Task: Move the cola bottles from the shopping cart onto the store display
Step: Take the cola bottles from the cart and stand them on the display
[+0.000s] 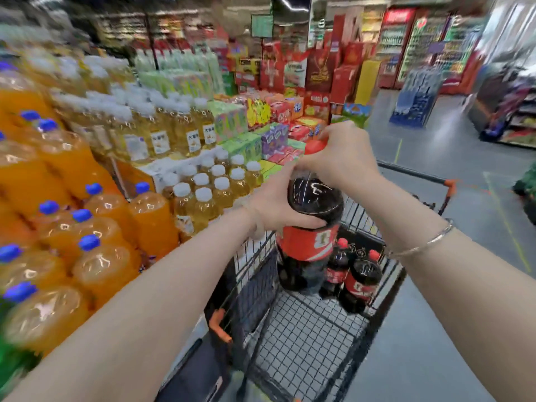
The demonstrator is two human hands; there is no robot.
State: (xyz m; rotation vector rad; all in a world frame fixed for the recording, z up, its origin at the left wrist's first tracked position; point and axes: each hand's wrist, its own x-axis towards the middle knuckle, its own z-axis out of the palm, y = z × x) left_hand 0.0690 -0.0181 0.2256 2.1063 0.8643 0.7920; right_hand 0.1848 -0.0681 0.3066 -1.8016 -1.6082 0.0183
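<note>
The cola bottle [314, 204] is gripped at cap by the right hand [342, 158], at shoulder by the left hand [275, 207] (both closed round it); it should be kept upright, swung toward nine o'clock.

Orange soda bottles [66, 175], blue caps, stacked in tiers. Just beyond them: yellow drink bottles [185, 132], white caps. Farther beyond: coloured snack boxes [278, 132], then red gift boxes [293, 68]. Well to their right: drink coolers [417, 44], blurred.
</note>
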